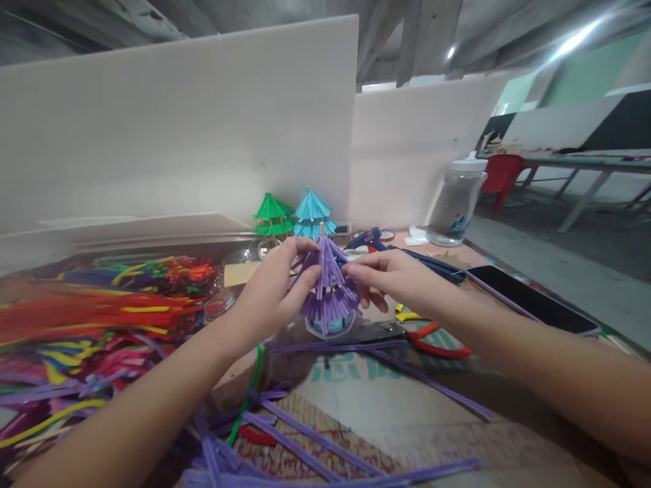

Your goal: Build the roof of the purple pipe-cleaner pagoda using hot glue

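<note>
A small purple two-tiered model tower (330, 305) made of pipe-cleaner strips stands upright on the cardboard, a thin wooden stick rising from its peak. My left hand (285, 278) grips the upper tier from the left, thumb and fingers on its strips. At the right side of the same tier, my right hand (379, 274) has thumb and index finger pinched at a purple strip; its other fingers are curled. Just below the tower lie scissors with orange-red handles (442, 341) and loose purple strips (427, 383).
Green (273, 215) and blue (314, 211) towers stand behind. Colourful pipe cleaners (116, 308) are heaped at the left. A blue glue gun (367, 238), a clear bottle (455, 200) and a phone (531, 298) are at the right. White boards (178, 129) border the back.
</note>
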The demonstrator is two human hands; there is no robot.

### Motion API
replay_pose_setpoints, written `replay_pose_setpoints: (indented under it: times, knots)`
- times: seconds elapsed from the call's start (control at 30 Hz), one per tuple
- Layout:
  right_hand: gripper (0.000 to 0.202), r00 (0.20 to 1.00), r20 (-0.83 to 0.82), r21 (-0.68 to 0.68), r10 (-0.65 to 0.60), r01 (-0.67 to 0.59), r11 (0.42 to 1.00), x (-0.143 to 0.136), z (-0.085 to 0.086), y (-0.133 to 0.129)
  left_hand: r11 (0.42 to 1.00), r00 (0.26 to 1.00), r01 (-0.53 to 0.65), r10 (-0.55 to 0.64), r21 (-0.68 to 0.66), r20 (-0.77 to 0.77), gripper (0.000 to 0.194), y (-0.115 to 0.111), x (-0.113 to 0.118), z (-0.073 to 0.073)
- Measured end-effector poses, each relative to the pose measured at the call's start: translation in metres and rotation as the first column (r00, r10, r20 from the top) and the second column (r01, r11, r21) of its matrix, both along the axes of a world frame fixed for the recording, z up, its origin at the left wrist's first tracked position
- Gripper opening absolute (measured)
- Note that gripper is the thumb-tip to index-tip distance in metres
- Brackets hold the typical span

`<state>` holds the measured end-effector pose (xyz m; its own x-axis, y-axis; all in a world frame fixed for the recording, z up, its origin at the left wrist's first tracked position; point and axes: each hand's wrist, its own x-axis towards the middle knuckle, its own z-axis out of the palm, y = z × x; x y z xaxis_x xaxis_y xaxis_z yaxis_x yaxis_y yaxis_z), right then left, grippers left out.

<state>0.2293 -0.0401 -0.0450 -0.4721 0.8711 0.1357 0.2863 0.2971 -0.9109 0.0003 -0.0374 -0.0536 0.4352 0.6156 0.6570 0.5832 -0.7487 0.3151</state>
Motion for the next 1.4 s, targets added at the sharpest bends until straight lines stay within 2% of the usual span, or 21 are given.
replay_pose_setpoints:
  times: [0.13, 0.27, 0.5, 0.6, 0.73, 0.97, 1.23, 1.4]
  knots:
    - [0.025, 0.997, 0.060, 0.047, -0.044, 0.041, 0.998, -0.009, -0.006, -0.006, 1.000, 1.000, 0.022, -0.022, 0.002, 0.007, 0.022, -0.003, 0.002, -0.002]
    - [0.031, 0.993, 0.066, 0.152, -0.096, 0.085, 0.985, -0.014, -0.011, -0.011, 1.000, 1.000, 0.019, -0.019, 0.015, -0.015, 0.022, -0.006, 0.003, -0.003]
    - [0.031, 0.980, 0.055, 0.349, -0.193, 0.162, 0.923, -0.015, -0.015, -0.012, 0.998, 0.999, -0.003, 0.006, 0.060, -0.034, 0.023, -0.009, 0.006, -0.003]
    - [0.032, 0.988, 0.074, 0.320, -0.138, 0.108, 0.941, -0.014, -0.014, -0.013, 0.999, 1.000, -0.013, 0.014, 0.051, -0.021, 0.023, -0.010, 0.007, -0.002]
    - [0.046, 0.991, 0.102, 0.275, -0.089, 0.058, 0.960, -0.012, -0.012, -0.013, 1.000, 0.999, -0.027, 0.027, 0.005, 0.045, 0.026, -0.011, 0.010, -0.003]
    - [0.034, 0.987, 0.130, 0.321, -0.093, 0.046, 0.946, -0.016, -0.012, -0.017, 0.994, 0.988, -0.095, 0.088, 0.046, 0.130, 0.031, -0.013, 0.016, -0.013]
    - [0.030, 0.984, 0.143, 0.340, -0.110, 0.055, 0.939, -0.017, -0.012, -0.018, 0.999, 0.976, 0.019, -0.011, -0.037, 0.216, 0.024, -0.016, 0.020, -0.008]
    - [0.032, 0.976, 0.185, 0.346, -0.113, 0.043, 0.937, -0.011, -0.006, -0.014, 0.999, 0.989, 0.017, -0.010, -0.045, 0.149, 0.017, -0.012, 0.012, -0.003]
